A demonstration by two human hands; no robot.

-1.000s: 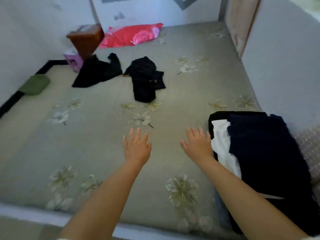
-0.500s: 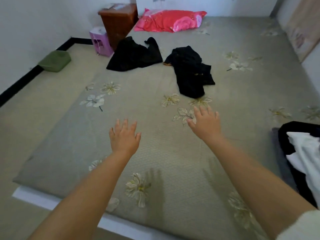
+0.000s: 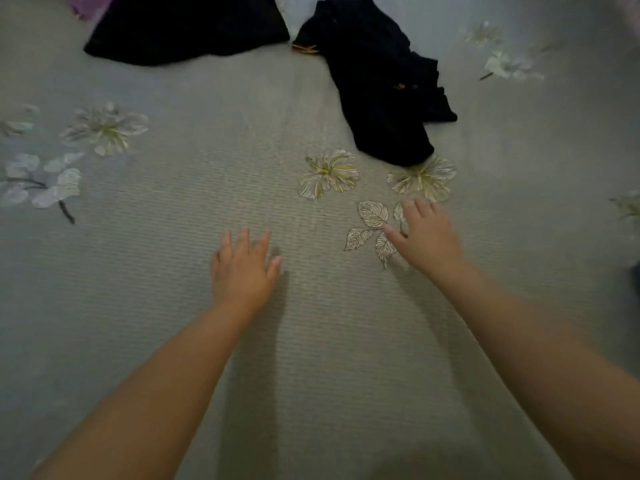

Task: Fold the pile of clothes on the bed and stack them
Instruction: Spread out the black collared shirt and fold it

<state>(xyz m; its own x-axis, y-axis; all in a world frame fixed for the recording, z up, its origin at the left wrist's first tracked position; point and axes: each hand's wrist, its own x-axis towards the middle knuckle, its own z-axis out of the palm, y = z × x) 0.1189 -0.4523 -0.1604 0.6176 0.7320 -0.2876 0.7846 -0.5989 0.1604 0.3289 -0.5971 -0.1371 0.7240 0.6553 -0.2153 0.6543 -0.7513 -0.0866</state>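
Two crumpled black garments lie at the far side of the grey flowered bed cover (image 3: 242,341). One black garment (image 3: 377,84) is ahead and slightly right, its near end close to a printed flower. The other black garment (image 3: 187,26) is spread at the upper left, cut off by the frame's top. My left hand (image 3: 242,268) hovers over the cover with fingers apart, holding nothing. My right hand (image 3: 424,233) reaches further forward, fingers spread and empty, a short way short of the nearer garment.
A purple object (image 3: 88,3) shows at the top left corner beside the left garment. A dark edge (image 3: 635,271) shows at the far right border. Printed flowers dot the cover around both hands.
The view has dropped and closed in on the black garments. Both hands have reached forward, the right one nearer to the garment. The folded stack at the right has left the frame.
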